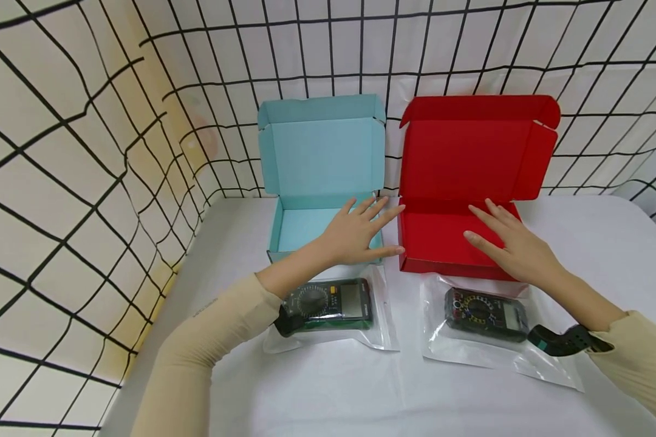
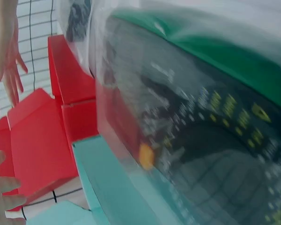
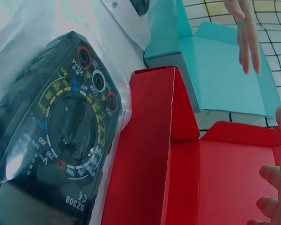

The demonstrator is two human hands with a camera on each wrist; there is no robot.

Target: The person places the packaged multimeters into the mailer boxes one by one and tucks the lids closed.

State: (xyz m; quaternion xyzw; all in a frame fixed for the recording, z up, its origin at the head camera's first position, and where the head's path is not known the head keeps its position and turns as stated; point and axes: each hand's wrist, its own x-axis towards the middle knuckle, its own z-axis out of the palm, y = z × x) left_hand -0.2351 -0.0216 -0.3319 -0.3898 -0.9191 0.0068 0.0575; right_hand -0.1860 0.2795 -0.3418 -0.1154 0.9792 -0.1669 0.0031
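hovering flat, fingers spread, holding nothing: left hand (image 1: 356, 233) over blue box (image 1: 306, 227), right hand (image 1: 511, 243) over red box (image 1: 443, 240). both bagged multimeters (image 1: 328, 300) unpacked.

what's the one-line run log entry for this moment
left hand: open over blue box | right hand: open over red box | bagged multimeters: on table, untouched
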